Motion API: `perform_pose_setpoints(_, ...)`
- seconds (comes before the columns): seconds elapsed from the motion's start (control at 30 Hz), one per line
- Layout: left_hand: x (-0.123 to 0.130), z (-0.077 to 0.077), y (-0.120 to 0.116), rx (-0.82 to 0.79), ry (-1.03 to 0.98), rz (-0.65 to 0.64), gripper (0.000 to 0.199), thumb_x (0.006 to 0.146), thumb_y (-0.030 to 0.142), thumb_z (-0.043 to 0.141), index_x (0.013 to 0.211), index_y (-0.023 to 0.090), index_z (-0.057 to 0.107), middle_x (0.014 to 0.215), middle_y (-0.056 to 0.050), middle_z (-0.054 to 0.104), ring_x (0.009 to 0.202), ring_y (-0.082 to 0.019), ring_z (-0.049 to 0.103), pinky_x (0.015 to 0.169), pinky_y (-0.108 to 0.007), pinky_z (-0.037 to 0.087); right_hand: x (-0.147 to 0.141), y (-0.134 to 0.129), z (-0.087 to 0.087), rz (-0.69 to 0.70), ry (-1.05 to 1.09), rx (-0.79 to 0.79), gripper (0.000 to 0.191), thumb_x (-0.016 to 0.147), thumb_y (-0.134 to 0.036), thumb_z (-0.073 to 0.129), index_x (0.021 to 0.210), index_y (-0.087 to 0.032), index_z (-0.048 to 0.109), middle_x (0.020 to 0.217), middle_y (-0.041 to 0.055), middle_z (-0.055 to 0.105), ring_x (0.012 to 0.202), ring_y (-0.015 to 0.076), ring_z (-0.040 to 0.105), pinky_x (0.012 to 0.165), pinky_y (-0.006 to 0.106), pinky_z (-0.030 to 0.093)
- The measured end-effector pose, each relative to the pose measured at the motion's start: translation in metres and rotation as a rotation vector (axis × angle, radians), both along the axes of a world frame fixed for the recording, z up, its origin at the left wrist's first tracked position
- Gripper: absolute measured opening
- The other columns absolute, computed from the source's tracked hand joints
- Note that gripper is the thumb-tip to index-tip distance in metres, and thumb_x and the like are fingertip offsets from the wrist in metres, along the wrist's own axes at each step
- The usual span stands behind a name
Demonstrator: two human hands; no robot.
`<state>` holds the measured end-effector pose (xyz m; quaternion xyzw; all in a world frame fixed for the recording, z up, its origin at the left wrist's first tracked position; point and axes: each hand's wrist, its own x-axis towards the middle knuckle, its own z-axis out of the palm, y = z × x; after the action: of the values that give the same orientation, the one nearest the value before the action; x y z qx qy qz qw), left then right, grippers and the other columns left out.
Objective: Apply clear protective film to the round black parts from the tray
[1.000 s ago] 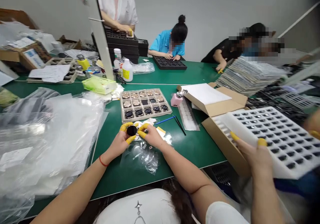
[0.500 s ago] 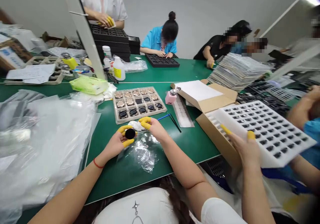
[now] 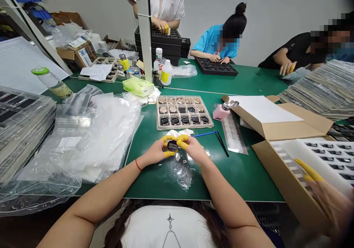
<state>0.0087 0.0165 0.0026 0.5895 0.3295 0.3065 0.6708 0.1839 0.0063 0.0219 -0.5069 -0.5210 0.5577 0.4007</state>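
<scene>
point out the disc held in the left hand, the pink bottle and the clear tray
disc (image 3: pixel 172 146): head view, middle of its dark face
pink bottle (image 3: pixel 219 113): head view, front of its body
tray (image 3: pixel 185 126): head view, rim nearest the wearer

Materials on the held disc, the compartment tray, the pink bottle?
Black disc: dark and smooth-looking with pale print-like marks; glass, plastic or coated metal, can't tell.
Tray: likely clear, thin molded plastic; see-through, shiny walls.
Pink bottle: probably opaque plastic, given the even color; its top looks like polished metal, from the silvery reflections.
</scene>
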Motion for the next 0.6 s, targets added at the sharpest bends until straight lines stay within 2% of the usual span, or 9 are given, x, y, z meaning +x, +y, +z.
perform_pose_setpoints(0.23, 0.0002, -0.0013, 0.0004, 0.015, -0.002, -0.01, 0.05, 0.069, 0.02, 0.073, 0.113, 0.018, 0.05, 0.093, -0.004, 0.067, 0.089, -0.019, 0.066, 0.088, -0.036, 0.049, 0.0021, 0.0005, -0.0054, -0.003, -0.078, -0.001, 0.014, 0.067, -0.03, 0.061, 0.072, -0.017, 0.061, 0.074, 0.0018, 0.061, 0.076, 0.0164, 0.055, 0.074, 0.029, 0.043)
perform_pose_setpoints(0.6, 0.0001, 0.0003, 0.0, 0.012, -0.003, -0.015, 0.049, 0.069, 0.019, 0.073, 0.112, 0.019, 0.049, 0.097, -0.005, 0.066, 0.09, -0.018, 0.066, 0.09, -0.036, 0.048, 0.0015, -0.0017, 0.0007, 0.004, -0.142, 0.041, 0.01, 0.069, -0.025, 0.056, 0.073, -0.017, 0.061, 0.078, 0.0018, 0.062, 0.078, 0.0169, 0.056, 0.075, 0.03, 0.042)
